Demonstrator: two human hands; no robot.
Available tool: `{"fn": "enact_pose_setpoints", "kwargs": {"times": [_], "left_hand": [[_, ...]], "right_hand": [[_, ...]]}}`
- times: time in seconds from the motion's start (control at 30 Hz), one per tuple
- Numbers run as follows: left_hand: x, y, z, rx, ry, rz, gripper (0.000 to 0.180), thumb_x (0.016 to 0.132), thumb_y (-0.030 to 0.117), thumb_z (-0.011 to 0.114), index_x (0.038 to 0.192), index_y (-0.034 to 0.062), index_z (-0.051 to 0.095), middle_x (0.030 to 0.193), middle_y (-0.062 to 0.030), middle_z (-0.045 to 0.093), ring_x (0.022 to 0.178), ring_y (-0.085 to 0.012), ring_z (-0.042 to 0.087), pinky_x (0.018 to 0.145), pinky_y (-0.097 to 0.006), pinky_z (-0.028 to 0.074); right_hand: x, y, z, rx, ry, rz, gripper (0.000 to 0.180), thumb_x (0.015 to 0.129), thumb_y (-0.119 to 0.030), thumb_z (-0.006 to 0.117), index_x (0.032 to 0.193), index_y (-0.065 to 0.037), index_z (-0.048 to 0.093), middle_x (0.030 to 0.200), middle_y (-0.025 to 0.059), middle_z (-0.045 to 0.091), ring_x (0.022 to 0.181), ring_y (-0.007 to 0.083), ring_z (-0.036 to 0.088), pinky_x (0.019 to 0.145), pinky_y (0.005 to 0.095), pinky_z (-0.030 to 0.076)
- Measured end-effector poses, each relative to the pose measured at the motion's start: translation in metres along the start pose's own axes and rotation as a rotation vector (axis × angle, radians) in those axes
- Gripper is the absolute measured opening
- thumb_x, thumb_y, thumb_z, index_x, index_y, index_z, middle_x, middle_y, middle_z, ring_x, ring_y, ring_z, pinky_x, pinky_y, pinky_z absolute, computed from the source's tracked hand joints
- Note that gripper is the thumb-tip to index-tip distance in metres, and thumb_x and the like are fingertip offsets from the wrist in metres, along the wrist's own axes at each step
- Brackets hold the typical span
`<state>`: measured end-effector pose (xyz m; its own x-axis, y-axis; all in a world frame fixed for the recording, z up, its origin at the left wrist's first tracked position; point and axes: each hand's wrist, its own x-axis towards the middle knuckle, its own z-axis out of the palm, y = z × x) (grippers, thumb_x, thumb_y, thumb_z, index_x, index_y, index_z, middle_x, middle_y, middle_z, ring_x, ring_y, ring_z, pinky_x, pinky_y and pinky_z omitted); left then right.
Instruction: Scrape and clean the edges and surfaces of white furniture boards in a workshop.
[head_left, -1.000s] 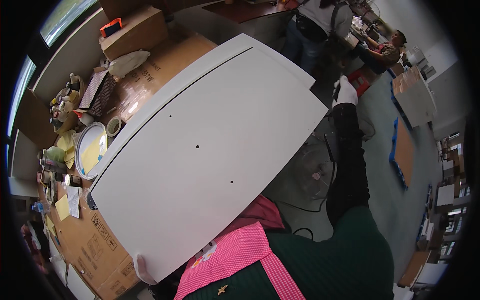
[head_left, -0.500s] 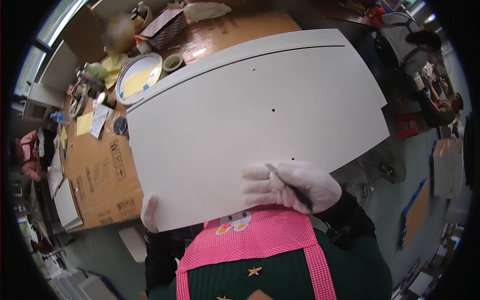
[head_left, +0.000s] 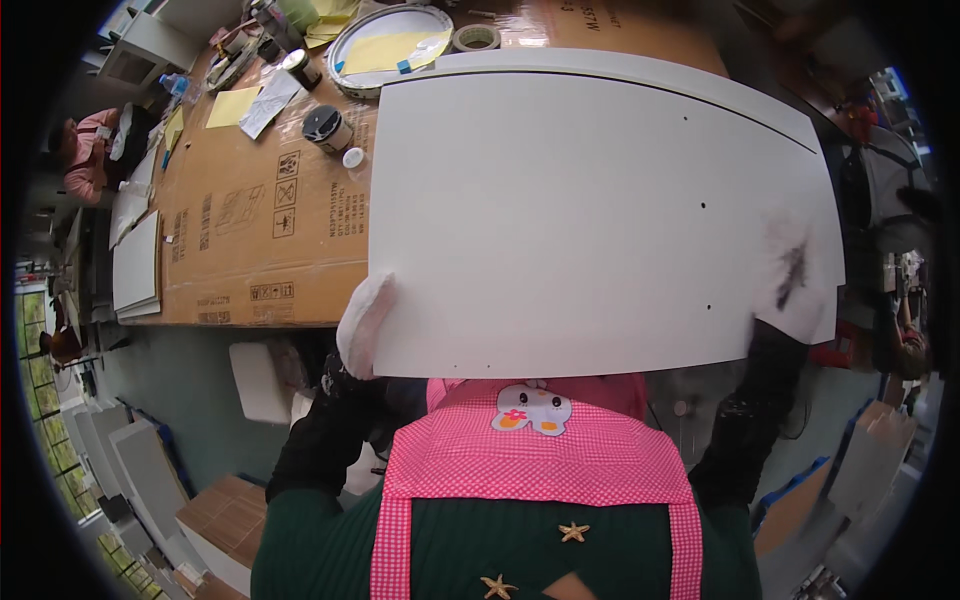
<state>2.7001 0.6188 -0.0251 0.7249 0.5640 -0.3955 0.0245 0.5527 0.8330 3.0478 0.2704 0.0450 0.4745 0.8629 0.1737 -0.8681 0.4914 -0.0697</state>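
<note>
Panel [head_left: 560, 220], broad and white, lay face up on a table covered in brown cardboard [head_left: 330, 270], directly in front of the worker. Its near edge reached past the table's near edge, close to the pink checked apron [head_left: 560, 465]. The step in hand was judged to be handling of the panel's face, with one side steadied and the other attended to. The left hand [head_left: 366, 325], in a white glove, was curled round the left edge by the near corner, its upper part overlapping the face; the fingers beneath were hidden. The right hand [head_left: 790, 275], also gloved, was over the right end, blurred; whether its fingers were spread or together, and whether it touched the surface, could not be told. A dark streak [head_left: 793, 268] crossed it, either something held or a mark. The next move seemed to call for a steady left hold and a light, level right hand, so that the overhanging board would not tip or scuff.

The face appeared smooth and pale, with a thin dark groove along the far edge and a lighter strip beyond. Three small dark holes ran from far to near in the right half; two tiny dots marked the near edge. Left of the panel stood a dark-lidded jar [head_left: 327, 129], with a small white cap [head_left: 353, 158] beside it.
</note>
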Motion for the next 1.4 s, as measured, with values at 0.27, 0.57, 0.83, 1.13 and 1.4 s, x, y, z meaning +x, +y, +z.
{"fn": "enact_pose_setpoints", "kwargs": {"times": [0.27, 0.57, 0.83, 1.13, 1.4], "left_hand": [[0.0, -0.007, -0.018, -0.185, -0.145, -0.14, 0.039, 0.103, 0.028, 0.042, 0.128, -0.0008, 0.048, 0.119, -0.0084, 0.058, 0.108, -0.0164, 0.056, 0.09, -0.032, 0.048], [0.002, 0.02, 0.013, -0.145, -0.221, -0.107, 0.052, 0.104, 0.042, 0.031, 0.129, -0.0012, 0.047, 0.117, -0.0119, 0.059, 0.102, -0.0169, 0.059, 0.087, -0.029, 0.05], [0.016, 0.026, 0.011, -0.553, -0.349, -0.374, 0.098, 0.092, 0.072, 0.015, 0.139, -0.0129, 0.03, 0.143, -0.0257, 0.039, 0.133, -0.033, 0.039, 0.11, -0.04, 0.031], [0.014, 0.011, -0.01, -0.483, -0.287, -0.339, 0.094, 0.09, 0.074, 0.016, 0.118, -0.0094, 0.051, 0.101, -0.0181, 0.065, 0.072, -0.0181, 0.066, 0.055, -0.027, 0.054], [0.026, 0.007, -0.026, -0.42, -0.288, -0.286, 0.091, 0.092, 0.07, 0.017, 0.11, -0.0119, 0.052, 0.077, -0.0195, 0.065, 0.051, -0.0206, 0.061, 0.041, -0.027, 0.049]], "right_hand": [[0.082, 0.189, 0.01, -0.522, 0.434, 0.055, 0.043, 0.1, -0.017, 0.043, 0.136, 0.008, 0.039, 0.141, 0.0231, 0.042, 0.128, 0.0321, 0.046, 0.109, 0.0435, 0.036], [0.068, 0.146, 0.032, -0.374, 0.577, -0.333, 0.03, 0.101, -0.016, 0.043, 0.11, 0.013, 0.046, 0.147, 0.0309, 0.026, 0.137, 0.0399, 0.03, 0.116, 0.0459, 0.029], [0.092, 0.264, 0.037, -0.64, 0.335, 0.356, 0.047, 0.101, -0.017, 0.04, 0.131, 0.017, 0.033, 0.141, 0.0293, 0.036, 0.134, 0.0341, 0.038, 0.11, 0.0434, 0.035], [0.091, 0.266, 0.029, -0.731, 0.431, 0.026, 0.046, 0.101, -0.028, 0.043, 0.119, 0.013, 0.05, 0.144, 0.0329, 0.031, 0.134, 0.0383, 0.037, 0.098, 0.0418, 0.048], [0.085, 0.231, 0.023, -0.727, 0.063, 0.72, 0.055, 0.102, -0.033, 0.038, 0.126, 0.016, 0.047, 0.134, 0.0328, 0.045, 0.109, 0.0325, 0.062, 0.092, 0.0399, 0.051]]}}
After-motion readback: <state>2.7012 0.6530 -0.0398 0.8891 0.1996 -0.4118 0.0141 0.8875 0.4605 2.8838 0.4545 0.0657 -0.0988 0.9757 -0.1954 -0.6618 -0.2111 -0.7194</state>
